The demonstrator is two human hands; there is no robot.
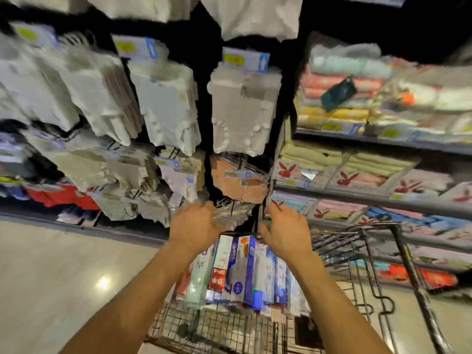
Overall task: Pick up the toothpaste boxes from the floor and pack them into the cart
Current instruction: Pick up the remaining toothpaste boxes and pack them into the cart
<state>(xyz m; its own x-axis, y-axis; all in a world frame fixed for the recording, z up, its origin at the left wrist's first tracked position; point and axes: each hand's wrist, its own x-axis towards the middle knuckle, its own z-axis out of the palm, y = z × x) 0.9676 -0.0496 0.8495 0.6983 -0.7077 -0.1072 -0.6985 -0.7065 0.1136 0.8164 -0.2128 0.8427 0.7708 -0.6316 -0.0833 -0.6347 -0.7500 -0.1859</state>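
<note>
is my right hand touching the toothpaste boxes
Cannot tell. In the head view the right hand overlaps the far end of the boxes, but motion blur hides whether there is contact or a gap.

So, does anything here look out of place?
A dark teal item lies tilted on the folded pastel towels on the right shelf, unlike anything around it; blur hides what it is.

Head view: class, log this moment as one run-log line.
stage: packing | toothpaste boxes: side by side in cart | left hand, right hand: over boxes' far ends, grip unclear
</note>
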